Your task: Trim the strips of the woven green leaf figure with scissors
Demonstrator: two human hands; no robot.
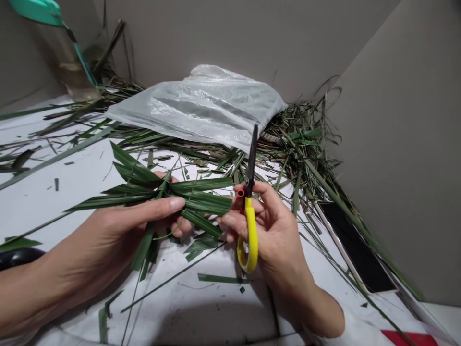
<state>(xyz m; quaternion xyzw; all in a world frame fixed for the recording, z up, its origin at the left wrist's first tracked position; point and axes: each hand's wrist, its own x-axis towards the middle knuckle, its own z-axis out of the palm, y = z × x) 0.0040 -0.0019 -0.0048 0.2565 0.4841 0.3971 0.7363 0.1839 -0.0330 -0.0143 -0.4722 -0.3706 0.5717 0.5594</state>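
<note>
Leaf bunch [163, 189] — pinched thumb-on-top in L grip [139, 218]; R grip [272, 230] curled rnd upright scissors [252, 230].

The left hand [124, 223] and right hand [272, 230] are both bare. The fingers [271, 196] are slim, with rounded ends. To the left of the right hand, the left thumb [158, 210] is long and smooth, and its thumbnail [177, 203] is short, rounded at the edge and slightly glossy. Farther left of the right hand, the left forearm [46, 288] is slender and bare too. Below the right hand, the right forearm [320, 302] is uncovered as well; at its lower end sits plain white cloth [326, 340], apparently a sleeve, whose outline is hard to make out against the white around it.
</note>
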